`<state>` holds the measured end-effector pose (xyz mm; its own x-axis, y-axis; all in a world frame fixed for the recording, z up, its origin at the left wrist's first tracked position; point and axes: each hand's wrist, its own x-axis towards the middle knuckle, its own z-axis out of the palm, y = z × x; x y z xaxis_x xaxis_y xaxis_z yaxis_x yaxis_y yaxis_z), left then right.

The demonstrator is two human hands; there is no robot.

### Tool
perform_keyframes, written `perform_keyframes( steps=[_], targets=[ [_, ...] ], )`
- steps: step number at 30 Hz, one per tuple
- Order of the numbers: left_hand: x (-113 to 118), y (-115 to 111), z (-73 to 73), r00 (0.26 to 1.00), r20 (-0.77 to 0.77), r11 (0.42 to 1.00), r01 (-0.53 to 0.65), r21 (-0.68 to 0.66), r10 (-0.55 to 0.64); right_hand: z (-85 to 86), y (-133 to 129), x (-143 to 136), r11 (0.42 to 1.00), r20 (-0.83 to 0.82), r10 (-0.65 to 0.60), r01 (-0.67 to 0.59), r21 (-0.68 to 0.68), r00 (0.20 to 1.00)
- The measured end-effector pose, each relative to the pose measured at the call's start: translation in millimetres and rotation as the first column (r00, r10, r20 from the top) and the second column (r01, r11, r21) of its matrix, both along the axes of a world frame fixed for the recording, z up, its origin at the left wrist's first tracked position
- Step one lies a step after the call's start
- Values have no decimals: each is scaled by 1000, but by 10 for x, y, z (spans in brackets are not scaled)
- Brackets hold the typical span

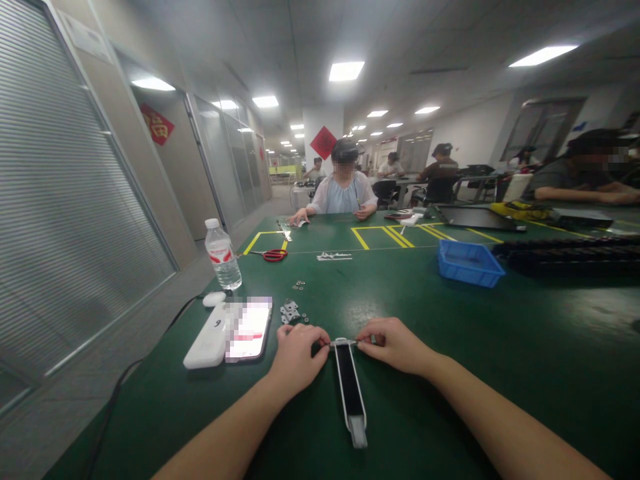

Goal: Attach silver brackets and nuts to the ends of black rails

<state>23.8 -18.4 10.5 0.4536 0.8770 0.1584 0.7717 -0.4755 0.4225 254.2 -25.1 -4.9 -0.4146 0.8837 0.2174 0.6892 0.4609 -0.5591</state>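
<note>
In front of me on the green table lies a long, narrow piece with a white frame and a black middle. A pale grey tab sticks out of its near end. Across its far end runs a thin, light crosspiece. My left hand is closed, thumb and fingertips pinching the crosspiece's left end. Its right end is pinched by my right hand, also closed. Fingertips hide both ends. Just beyond my left hand are small metal brackets and several small rings.
To the left stand a phone, a white power bank and a water bottle. Red-handled scissors, thin white strips and a blue bin lie farther back. A person sits opposite.
</note>
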Motion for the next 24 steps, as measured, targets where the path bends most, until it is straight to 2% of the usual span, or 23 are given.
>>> perform_keyframes(
  steps=[24],
  targets=[
    [5, 4, -8, 1000, 5, 1000, 0, -3, 0, 18, -20, -6, 999, -7, 14, -14, 37, 1000]
  ],
)
